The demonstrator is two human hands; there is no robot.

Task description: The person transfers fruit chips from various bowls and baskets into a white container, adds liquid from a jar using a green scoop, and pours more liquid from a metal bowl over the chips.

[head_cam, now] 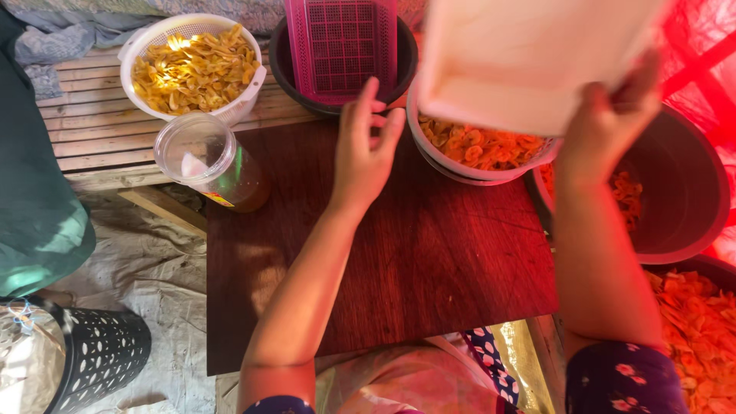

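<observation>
My right hand (609,126) grips the lower edge of a large white container (529,54), held up and tilted over a white bowl of orange chips (479,149). My left hand (366,149) hovers open above the dark wooden board (429,253), fingers spread, reaching toward a pink perforated basket (341,46) that stands in a dark round tub (287,65). The left hand holds nothing.
A white colander of yellow chips (195,69) rests on a slatted bench at the back left. A clear plastic jar (211,161) lies by the board's corner. A dark tub with chips (675,192) sits at right, more orange chips (701,337) below it. A black perforated bin (96,353) stands at lower left.
</observation>
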